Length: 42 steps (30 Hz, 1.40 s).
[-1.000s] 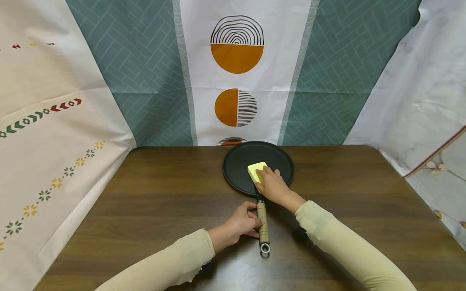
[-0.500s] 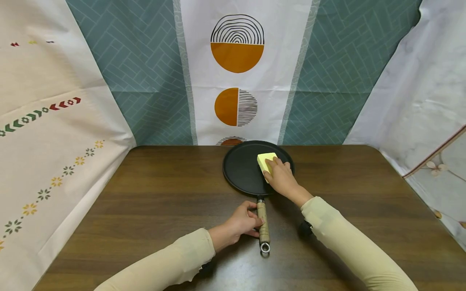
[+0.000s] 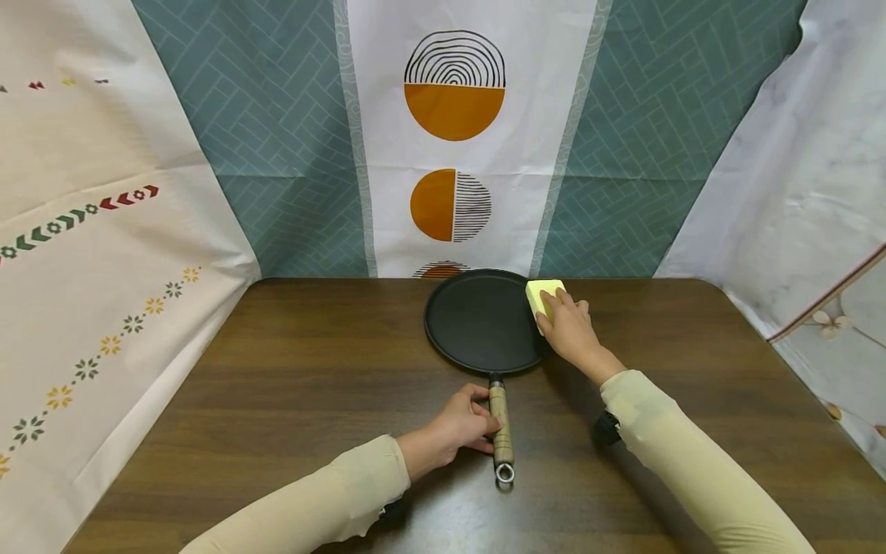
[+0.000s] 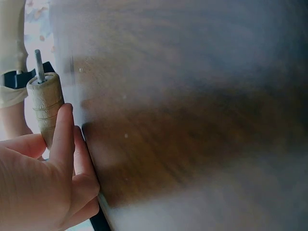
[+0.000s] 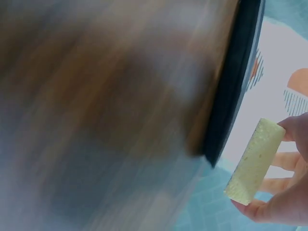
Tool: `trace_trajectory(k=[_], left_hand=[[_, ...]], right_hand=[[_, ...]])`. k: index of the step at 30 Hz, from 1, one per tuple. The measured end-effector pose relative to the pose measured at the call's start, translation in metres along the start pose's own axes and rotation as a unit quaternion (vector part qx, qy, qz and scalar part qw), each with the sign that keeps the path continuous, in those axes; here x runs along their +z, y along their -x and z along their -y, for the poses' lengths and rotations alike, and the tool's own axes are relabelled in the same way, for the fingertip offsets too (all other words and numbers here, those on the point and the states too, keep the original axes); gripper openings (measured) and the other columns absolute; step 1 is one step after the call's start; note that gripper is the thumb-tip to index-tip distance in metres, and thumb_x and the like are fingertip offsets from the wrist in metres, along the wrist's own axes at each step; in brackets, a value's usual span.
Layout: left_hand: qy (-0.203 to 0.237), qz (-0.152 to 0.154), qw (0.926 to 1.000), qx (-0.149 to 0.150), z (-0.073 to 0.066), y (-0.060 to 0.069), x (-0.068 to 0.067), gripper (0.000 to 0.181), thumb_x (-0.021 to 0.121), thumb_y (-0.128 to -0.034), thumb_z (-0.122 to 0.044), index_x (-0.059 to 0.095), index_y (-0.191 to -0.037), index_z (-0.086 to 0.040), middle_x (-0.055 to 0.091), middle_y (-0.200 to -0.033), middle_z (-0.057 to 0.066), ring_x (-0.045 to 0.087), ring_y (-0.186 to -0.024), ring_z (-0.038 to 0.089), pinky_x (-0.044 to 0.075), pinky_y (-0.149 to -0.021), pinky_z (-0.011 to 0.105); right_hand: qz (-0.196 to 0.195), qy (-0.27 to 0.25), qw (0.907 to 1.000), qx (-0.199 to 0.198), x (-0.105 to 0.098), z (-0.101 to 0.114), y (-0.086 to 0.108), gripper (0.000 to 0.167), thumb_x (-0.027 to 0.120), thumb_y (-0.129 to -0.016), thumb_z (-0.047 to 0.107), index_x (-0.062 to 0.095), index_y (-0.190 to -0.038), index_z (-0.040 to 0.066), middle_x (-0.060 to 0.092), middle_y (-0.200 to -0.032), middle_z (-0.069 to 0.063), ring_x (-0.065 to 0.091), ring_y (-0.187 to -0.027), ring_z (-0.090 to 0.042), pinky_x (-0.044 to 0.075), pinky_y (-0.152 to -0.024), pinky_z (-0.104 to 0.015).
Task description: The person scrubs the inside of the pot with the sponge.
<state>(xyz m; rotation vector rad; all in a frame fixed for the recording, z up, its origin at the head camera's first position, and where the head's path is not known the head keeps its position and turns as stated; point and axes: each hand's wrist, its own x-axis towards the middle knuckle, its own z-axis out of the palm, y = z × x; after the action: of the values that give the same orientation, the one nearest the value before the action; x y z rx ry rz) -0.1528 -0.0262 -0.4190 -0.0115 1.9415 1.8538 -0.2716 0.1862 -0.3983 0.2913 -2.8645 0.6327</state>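
Note:
A flat black round pan (image 3: 484, 319) with a low rim lies on the table, its wooden handle (image 3: 501, 427) pointing toward me and ending in a metal ring (image 3: 504, 473). My left hand (image 3: 457, 423) grips that handle from the left, and the left wrist view shows thumb and fingers on either side of the handle (image 4: 45, 103). Above the pan's right edge, my right hand (image 3: 571, 327) holds a pale yellow sponge (image 3: 543, 296). In the right wrist view the sponge (image 5: 255, 161) is pinched between thumb and fingers, apart from the pan's rim (image 5: 234, 82).
Brown wooden table (image 3: 311, 385) surrounds the pan on both sides. A patterned green and white curtain (image 3: 298, 138) hangs right behind the table's far edge. Printed cloths, one cream (image 3: 90, 269) and one marbled (image 3: 817, 192), hang at the left and right.
My right hand has carried the sponge rightward and a little away from me, from the pan's middle to its right edge. The left hand and the pan have stayed put.

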Motion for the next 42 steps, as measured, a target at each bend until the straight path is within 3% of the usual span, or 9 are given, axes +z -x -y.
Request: trace_trajectory(k=[12,26,42], left_hand=[[-0.007,-0.002,1.0,-0.006,-0.001,-0.001,0.001,0.05,0.064,-0.0854,0.009,0.041,-0.129,0.004,0.05,-0.087,0.011,0.06,-0.067,0.018,0.061,-0.058,0.037],[-0.012,-0.005,0.9999,-0.007,0.0,0.0,0.001,0.049,0.065,-0.0856,0.009,0.042,-0.129,0.003,0.051,-0.086,0.011,0.06,-0.067,0.018,0.061,-0.058,0.036],[-0.008,-0.003,0.9999,-0.007,-0.003,0.001,0.001,0.049,0.064,-0.0853,0.009,0.041,-0.128,0.004,0.052,-0.088,0.014,0.062,-0.068,0.02,0.061,-0.058,0.036]], right_hand=[[0.018,0.03,0.999,0.026,-0.01,-0.037,0.003,0.049,0.047,-0.101,0.019,0.038,-0.141,-0.006,0.029,-0.143,-0.037,0.036,-0.106,-0.06,0.038,-0.087,-0.068],[0.044,0.046,0.9961,0.061,-0.015,-0.064,0.002,0.05,0.044,-0.101,0.018,0.035,-0.141,-0.009,0.026,-0.141,-0.041,0.033,-0.107,-0.064,0.038,-0.086,-0.07],[0.056,0.056,0.9919,0.099,-0.016,-0.077,0.002,0.05,0.045,-0.099,0.019,0.036,-0.14,-0.009,0.031,-0.134,-0.041,0.036,-0.101,-0.06,0.042,-0.081,-0.068]])
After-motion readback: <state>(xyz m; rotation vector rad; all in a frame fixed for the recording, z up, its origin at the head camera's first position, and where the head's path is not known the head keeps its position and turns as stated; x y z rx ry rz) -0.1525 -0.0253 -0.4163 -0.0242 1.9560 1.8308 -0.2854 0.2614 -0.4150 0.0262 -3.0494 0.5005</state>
